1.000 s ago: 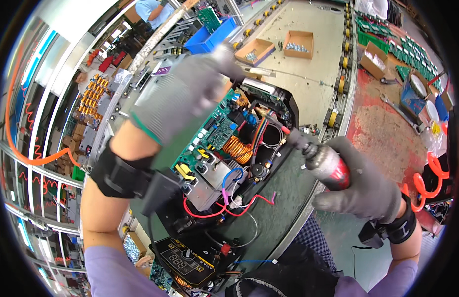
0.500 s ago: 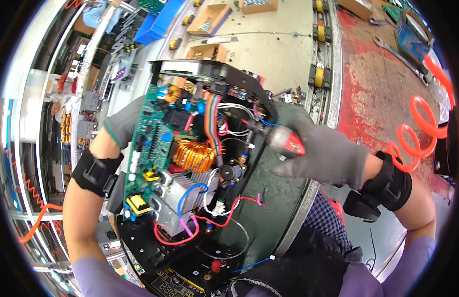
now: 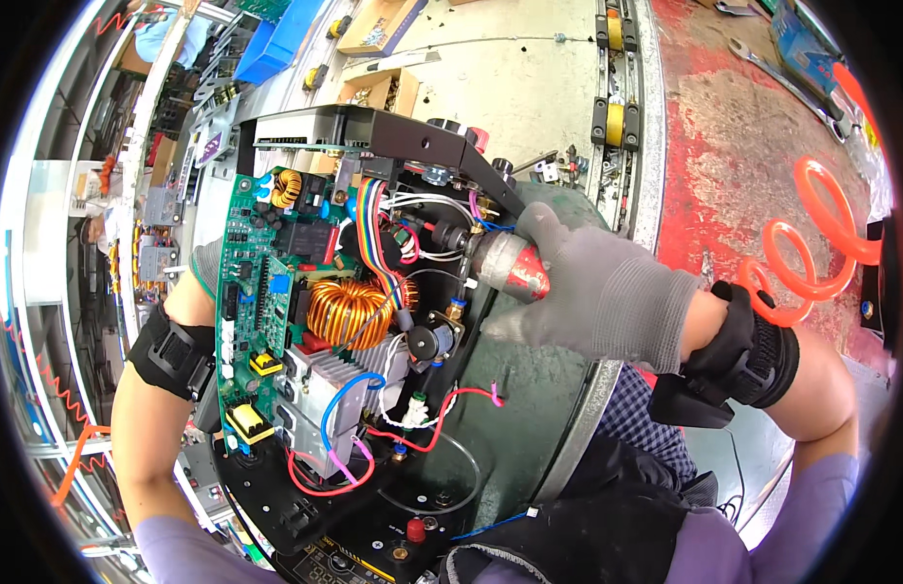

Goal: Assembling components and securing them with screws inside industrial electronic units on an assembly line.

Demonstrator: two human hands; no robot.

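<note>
An opened electronic machine with a black metal frame (image 3: 403, 136) stands before me, its inside facing up. It holds a green circuit board (image 3: 239, 336), a copper-wound coil (image 3: 349, 313), a finned metal heat sink (image 3: 320, 404) and a rainbow ribbon cable (image 3: 370, 229). In a grey glove, my right hand (image 3: 597, 287) is closed around a silver-and-red power screwdriver (image 3: 510, 265). Its nose points left into the machine among white wires; the tip's contact is hidden. My left hand (image 3: 206, 270), also gloved, is behind the board, with its fingers hidden.
Cardboard trays of small hardware (image 3: 381, 24) lie beyond the machine, near a blue bin (image 3: 276, 41). A rail with yellow rollers (image 3: 615, 124) borders the bench. A coiled orange air hose (image 3: 811, 243) hangs at right, close to my forearm. Loose wires trail from the machine.
The machine appears farther left in view, and my right hand with the screwdriver has moved left along with it. The background has shifted slightly too. The right hand keeps its grip.
</note>
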